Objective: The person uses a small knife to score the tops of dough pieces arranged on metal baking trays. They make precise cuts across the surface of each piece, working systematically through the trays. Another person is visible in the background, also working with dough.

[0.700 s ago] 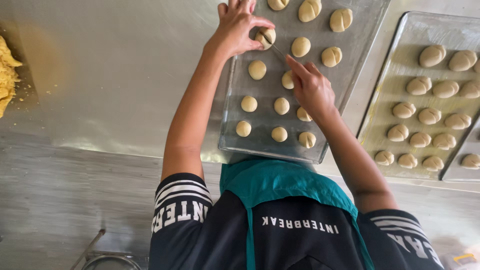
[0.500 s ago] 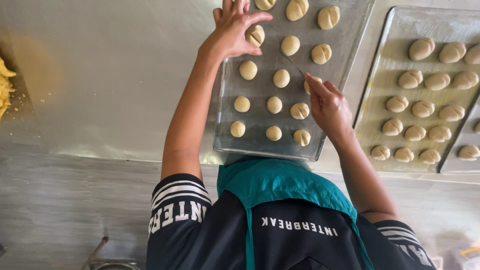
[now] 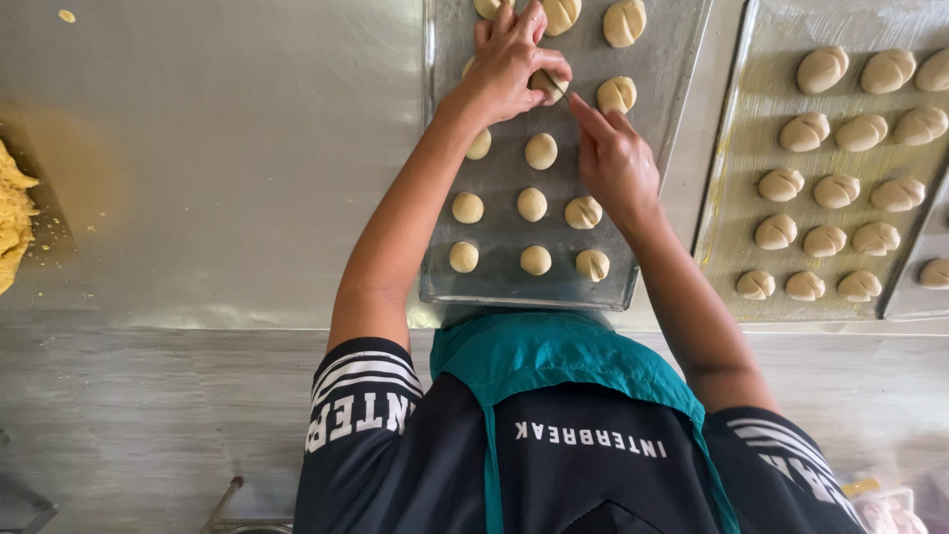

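Observation:
A grey baking tray (image 3: 432,198) holds rows of small pale dough balls, some plain (image 3: 532,204), some scored with cuts (image 3: 583,212). My left hand (image 3: 506,61) reaches over the tray's far part and pinches one dough ball (image 3: 550,87) between thumb and fingers. My right hand (image 3: 615,160) is just right of it, index finger stretched toward that ball, fingers closed on what looks like a thin blade (image 3: 556,83) whose tip touches the ball. Most of the blade is hidden by the fingers.
A second tray (image 3: 725,148) of scored dough balls (image 3: 781,184) lies to the right, with the edge of a third tray (image 3: 914,287) beyond it. A heap of yellow crumbly dough (image 3: 12,222) sits at the left edge of the steel table (image 3: 227,148).
My right hand has moved up from the tray's middle rows to the ball my left hand holds. The left hand stayed at the far rows.

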